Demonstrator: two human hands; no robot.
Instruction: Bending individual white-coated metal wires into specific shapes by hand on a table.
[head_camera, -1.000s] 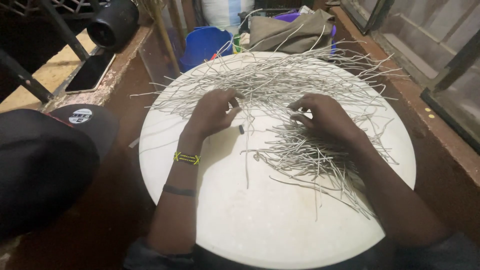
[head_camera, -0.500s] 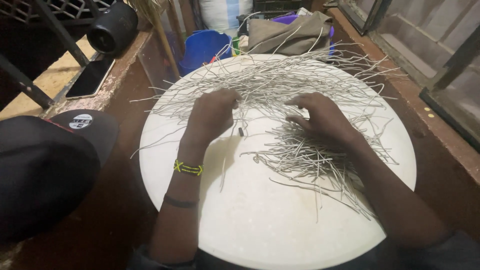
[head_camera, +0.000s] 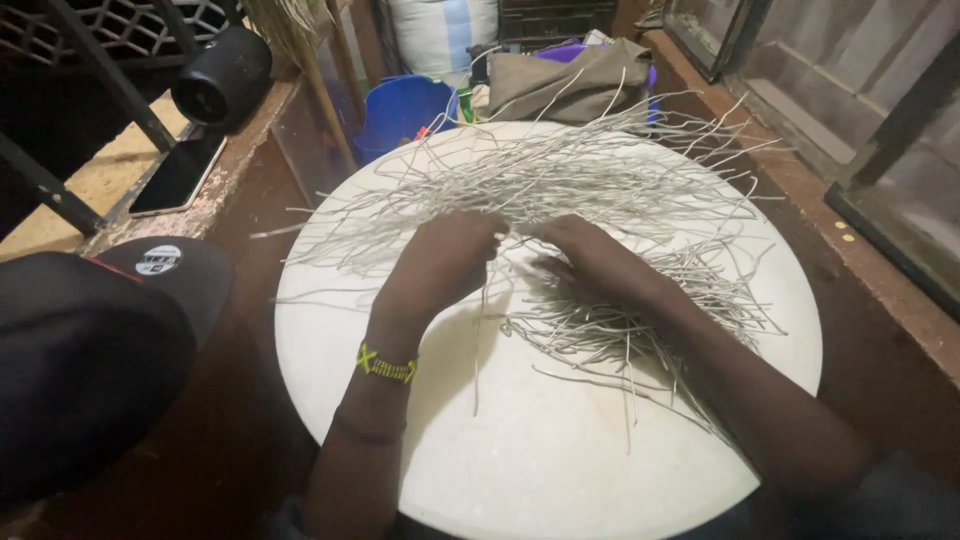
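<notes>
Head view looks down on your two hands meeting over a round white table top (head_camera: 560, 470) strewn with thin pale grey strips (head_camera: 560, 180). Your left hand (head_camera: 440, 265) lies knuckles-up near the middle of the table, fingers curled under and closed on a few of the strips; one long strip (head_camera: 480, 340) hangs down from under it across the bare white surface towards you. A yellow beaded wristband (head_camera: 386, 366) sits on that wrist, with a thin dark band just below it on the forearm. Your right hand (head_camera: 590, 258) lies just beside the left, fingertips nearly touching it, palm down on the strips. Whether its fingers pinch anything you cannot tell, since they are tucked under and hidden.

The strips spread in a wide loose fan across the far half of the table, ends running off past its rim, and a denser bundle (head_camera: 640, 320) lies under and beside your right forearm.

Beyond the table stand a blue bucket (head_camera: 405, 110) and a folded olive-brown cloth (head_camera: 570, 80). To the left, a dark phone (head_camera: 180, 172) lies flat on a ledge near a black cylindrical speaker (head_camera: 222, 75). A black cap (head_camera: 90, 350) fills the lower left corner.
</notes>
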